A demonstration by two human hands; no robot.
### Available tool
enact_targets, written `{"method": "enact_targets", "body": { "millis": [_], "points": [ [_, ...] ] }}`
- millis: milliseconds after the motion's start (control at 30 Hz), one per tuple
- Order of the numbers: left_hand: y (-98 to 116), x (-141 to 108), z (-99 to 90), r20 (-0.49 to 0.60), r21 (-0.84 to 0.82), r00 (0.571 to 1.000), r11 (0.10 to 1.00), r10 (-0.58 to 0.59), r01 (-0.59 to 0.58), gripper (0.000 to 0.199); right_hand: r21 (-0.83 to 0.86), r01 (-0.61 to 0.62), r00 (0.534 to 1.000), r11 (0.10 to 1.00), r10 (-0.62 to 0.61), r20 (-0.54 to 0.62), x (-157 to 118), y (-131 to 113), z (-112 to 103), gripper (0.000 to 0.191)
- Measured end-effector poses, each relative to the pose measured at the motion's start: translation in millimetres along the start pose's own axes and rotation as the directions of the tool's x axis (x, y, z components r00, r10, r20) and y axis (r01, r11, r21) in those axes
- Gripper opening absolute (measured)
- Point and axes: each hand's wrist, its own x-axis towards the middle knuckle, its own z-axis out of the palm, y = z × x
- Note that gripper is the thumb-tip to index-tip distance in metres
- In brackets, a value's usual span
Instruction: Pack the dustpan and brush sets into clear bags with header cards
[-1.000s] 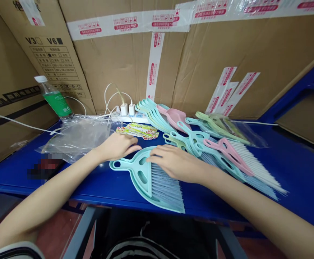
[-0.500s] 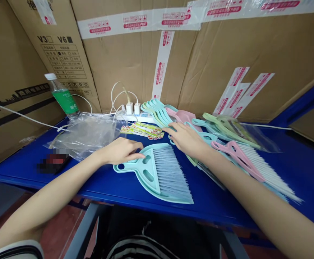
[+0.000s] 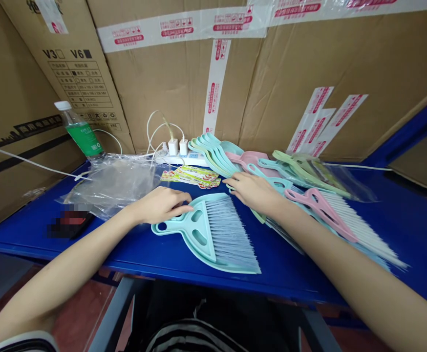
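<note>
Left forearm (image 3: 85, 254) and right forearm (image 3: 345, 264) are stretched forward, bared, angled inward. Left hand (image 3: 159, 204) is held palm-down, fingers curled, thumb extended apart from them. Right hand (image 3: 256, 192) is turned palm-down, fingers bent, grip partly hidden.

A green-labelled bottle (image 3: 83, 138) and a white power strip (image 3: 198, 160) stand before cardboard (image 3: 177, 93) — red-and-white tape (image 3: 182, 28) across it.
</note>
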Motion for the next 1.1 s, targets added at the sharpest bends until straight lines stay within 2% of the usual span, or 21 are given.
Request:
{"method": "enact_targets", "body": {
  "millis": [200,367,500,667,800,900,1033,1067,1100],
  "points": [
    [1,0,-0.6,-0.001,0.021,1.0,1.0,-0.003,0.003,0.048,-0.003,-0.019,1.0,1.0,0.019,-0.018,-1,-1,-2,0.047],
    [1,1,-0.1,-0.035,0.103,0.999,0.994,-0.021,0.024,0.045,-0.014,0.11,0.987,0.994,-0.11,-0.117,2,-3,5,0.041],
    [1,1,0.4,-0.13,0.197,0.988,0.975,-0.083,0.108,0.04,0.007,0.232,0.956,0.973,-0.227,-0.186,6,0,17,0.053],
    [-11,8,3.3,-0.176,0.238,0.972,0.952,-0.155,0.195,0.034,0.029,0.291,0.942,0.956,-0.281,-0.185,8,1,22,0.057],
    [-29,15,11.2,-0.112,0.231,0.978,0.953,-0.177,0.198,0.04,0.087,0.258,0.961,0.962,-0.246,-0.129,6,-1,13,0.056],
    [-39,16,18.0,-0.08,0.226,0.979,0.953,-0.187,0.2,0.042,0.165,0.231,0.968,0.959,-0.208,-0.143,2,-1,5,0.057],
    [-38,14,21.4,-0.066,0.215,0.975,0.951,-0.213,0.222,0.043,0.366,0.32,0.946,0.874,-0.279,-0.162,-8,-4,-4,0.046],
    [-37,15,21.2,-0.063,0.211,0.972,0.949,-0.224,0.233,0.043,0.406,0.332,0.943,0.851,-0.3,-0.142,-11,-7,-6,0.047],
    [-35,15,21.0,-0.062,0.207,0.969,0.947,-0.238,0.245,0.043,0.438,0.331,0.943,0.836,-0.316,-0.109,-14,-10,-8,0.057]
  ]
}}
